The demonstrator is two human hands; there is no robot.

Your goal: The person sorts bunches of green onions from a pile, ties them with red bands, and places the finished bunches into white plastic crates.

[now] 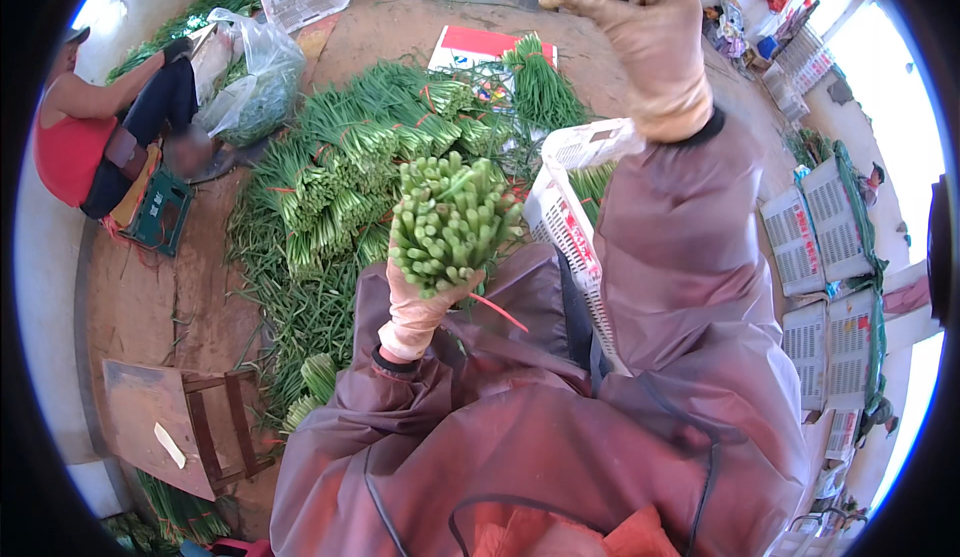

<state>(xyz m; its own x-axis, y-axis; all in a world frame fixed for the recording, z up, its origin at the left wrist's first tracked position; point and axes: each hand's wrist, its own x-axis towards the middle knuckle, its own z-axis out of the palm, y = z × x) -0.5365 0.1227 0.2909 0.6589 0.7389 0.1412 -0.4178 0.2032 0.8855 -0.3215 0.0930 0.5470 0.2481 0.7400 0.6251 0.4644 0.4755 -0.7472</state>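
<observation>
And here the gloved left hand (415, 322) is wrapping its fingers round a thick bunch of green stalks (455, 222), gripping it firmly above the person's lap, just beside the left edge of the white crate (548, 202). What a bunch! It's showing its cut ends upward, dozens of round, pale-green tips crowding together, some sitting higher than others, the colour running from yellowish to fresh bright green. A thin red tie (498, 313) is sticking out below it, toward the crate. Up high, the gloved right hand (640, 37) is hovering beyond the crate's far edge, fingers half bending; whether anything is sitting between them, I can't tell. Over on the floor (130, 307), a broad heap of greens (340, 157) is spreading out left of the crate, bundles lying one on another, and another bundle (540, 82) is resting over the right corner of a red-and-white carton (465, 45). Off to the left, a co-worker in red (75, 147) is sitting by a bulging clear bag (265, 87).
</observation>
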